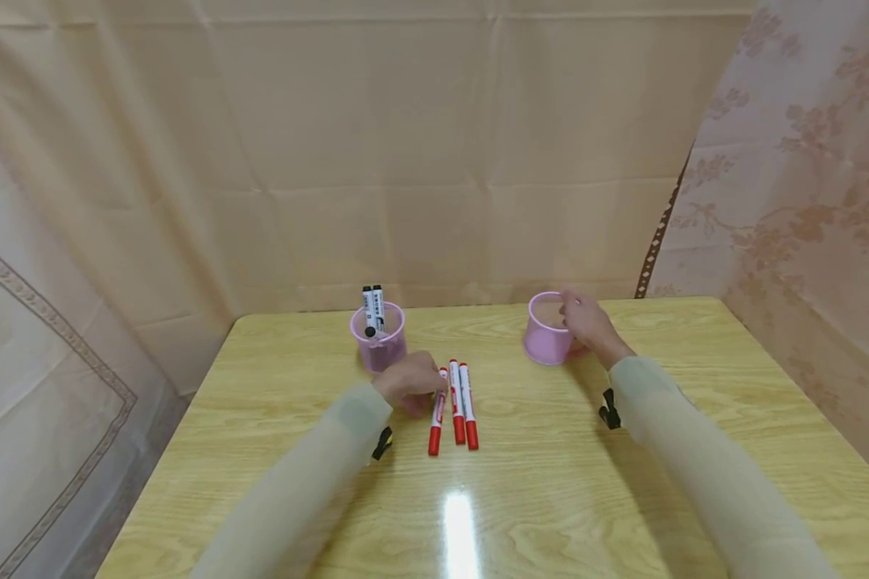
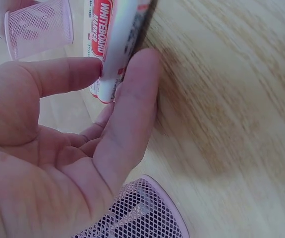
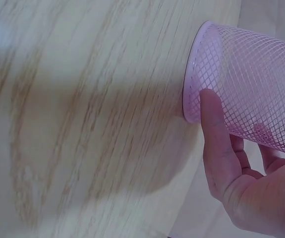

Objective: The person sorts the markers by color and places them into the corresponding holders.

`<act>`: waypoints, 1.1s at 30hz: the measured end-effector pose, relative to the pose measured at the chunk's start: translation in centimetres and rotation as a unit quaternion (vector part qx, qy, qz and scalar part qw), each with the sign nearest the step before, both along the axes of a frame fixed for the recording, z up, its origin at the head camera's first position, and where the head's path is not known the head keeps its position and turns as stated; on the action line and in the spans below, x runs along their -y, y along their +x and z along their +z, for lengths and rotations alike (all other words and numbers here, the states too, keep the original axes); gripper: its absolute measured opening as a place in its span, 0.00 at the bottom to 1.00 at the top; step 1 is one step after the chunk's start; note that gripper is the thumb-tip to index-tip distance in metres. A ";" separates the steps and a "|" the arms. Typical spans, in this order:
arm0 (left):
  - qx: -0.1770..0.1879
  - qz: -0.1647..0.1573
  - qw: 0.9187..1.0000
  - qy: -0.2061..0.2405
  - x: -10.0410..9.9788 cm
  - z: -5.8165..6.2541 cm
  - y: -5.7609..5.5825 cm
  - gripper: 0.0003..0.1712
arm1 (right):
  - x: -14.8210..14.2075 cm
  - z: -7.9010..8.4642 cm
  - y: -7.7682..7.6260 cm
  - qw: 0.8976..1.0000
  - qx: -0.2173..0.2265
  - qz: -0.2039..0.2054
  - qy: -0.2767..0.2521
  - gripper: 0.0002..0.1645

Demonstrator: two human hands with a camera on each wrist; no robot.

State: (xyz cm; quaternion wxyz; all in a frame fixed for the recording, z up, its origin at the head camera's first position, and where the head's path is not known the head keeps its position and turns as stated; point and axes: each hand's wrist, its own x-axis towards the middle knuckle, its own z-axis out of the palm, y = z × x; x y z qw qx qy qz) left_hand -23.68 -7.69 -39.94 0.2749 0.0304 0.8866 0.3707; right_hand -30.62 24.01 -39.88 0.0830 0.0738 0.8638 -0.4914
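Observation:
My left hand [image 1: 409, 378] is at the upper end of the leftmost red-capped whiteboard marker [image 1: 437, 425], pinching it between thumb and forefinger. In the left wrist view the thumb and forefinger lie on either side of the white marker barrel [image 2: 118, 47]. Two more red-capped markers [image 1: 457, 406] lie just to its right, caps toward me. My right hand [image 1: 590, 326] holds the right-hand pink mesh pen cup [image 1: 546, 347] by its right side. The right wrist view shows curved fingers against the mesh [image 3: 261, 84]; nothing shows inside this cup from the head view.
A second pink mesh pen cup [image 1: 382, 355] stands to the left, behind my left hand, with several black-capped markers [image 1: 373, 310] upright in it. Both cups are on the wood-grain table [image 1: 550, 482], near its back edge. A beige cloth [image 1: 420, 161] hangs behind.

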 end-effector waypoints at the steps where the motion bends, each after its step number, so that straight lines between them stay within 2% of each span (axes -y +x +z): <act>1: -0.001 -0.001 1.000 0.003 0.0 0.0 0.1 0.05 | 0.0 0.0 0.0 1.000 0.004 -0.003 -0.008 0.42; 5: -0.004 0.003 1.000 0.006 -0.2 0.0 0.1 0.02 | 0.2 0.2 0.0 1.000 0.016 -0.009 -0.019 0.45; 8: -0.008 0.011 1.000 -0.005 -0.4 0.0 0.0 0.05 | 0.3 0.2 0.1 1.000 0.022 -0.009 -0.018 0.47; 12: -0.026 0.009 0.998 -0.048 -0.8 -0.1 -0.3 0.08 | 0.4 0.2 0.2 1.000 0.025 -0.007 -0.016 0.48; 16: -0.045 -0.010 0.993 -0.110 -1.3 0.0 -0.6 0.08 | 0.4 0.2 0.2 1.000 0.020 -0.005 -0.013 0.47; 20: -0.036 -0.024 0.989 -0.144 -1.8 0.1 -0.9 0.06 | 0.1 0.1 0.4 1.000 0.016 -0.004 -0.015 0.49; 26: -0.008 -0.019 0.990 -0.137 -1.9 -0.3 -0.9 0.08 | -0.6 -0.3 0.7 0.999 0.024 -0.007 -0.021 0.51; 33: -0.001 0.015 0.994 -0.111 -1.5 -0.1 -0.6 0.09 | -0.4 -0.3 0.3 0.999 0.022 -0.005 -0.023 0.53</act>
